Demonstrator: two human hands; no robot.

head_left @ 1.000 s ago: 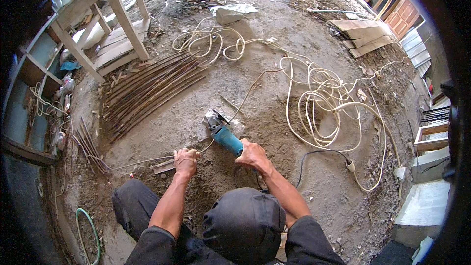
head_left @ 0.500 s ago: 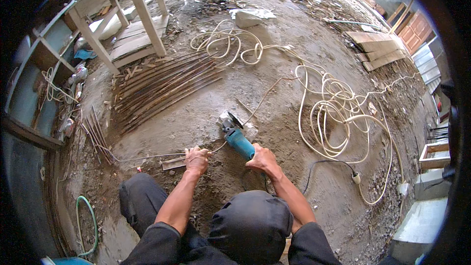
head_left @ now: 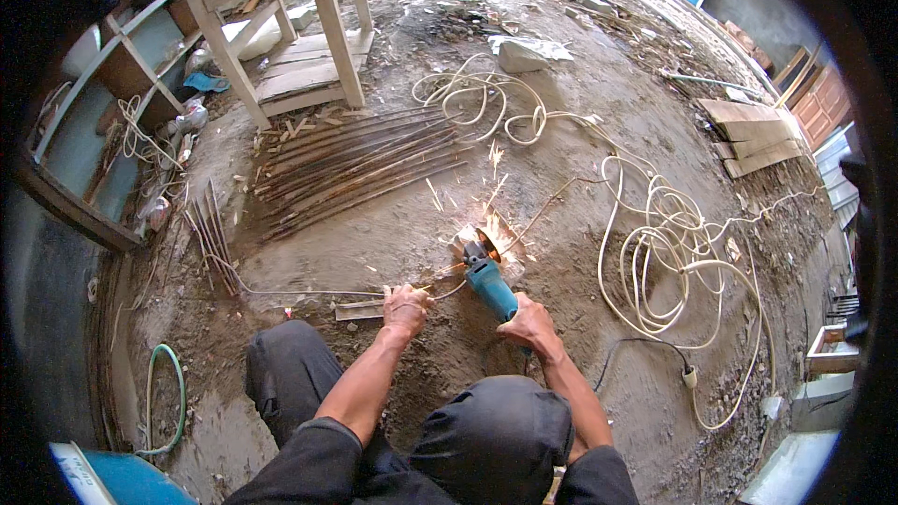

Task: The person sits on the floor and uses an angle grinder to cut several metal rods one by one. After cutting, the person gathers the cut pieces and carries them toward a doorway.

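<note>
My right hand [head_left: 530, 320] is closed around the rear body of a teal angle grinder [head_left: 491, 288]. The grinder's disc [head_left: 487, 245] meets a thin metal rod [head_left: 309, 293] over a pale block [head_left: 463, 238], and orange sparks spray up and away from the contact. My left hand [head_left: 407, 309] grips the rod just left of the grinder. From there the rod runs left along the ground toward a few bent rods [head_left: 213, 248]. Just beside my left hand, a short flat strip [head_left: 359, 310] lies on the dirt.
A bundle of rusty bars [head_left: 346, 168] lies ahead on the left, near a wooden table [head_left: 332, 23]. Loops of cream cable [head_left: 645, 252] spread on the right, joined to a black cord [head_left: 645, 340]. Wooden boards [head_left: 748, 136] lie far right; a green hose [head_left: 178, 402] curves at lower left.
Sparks now fly from the grinder's disc, where none showed before. The whole view has shifted, so the scene sits farther right. Both hands keep their holds.
</note>
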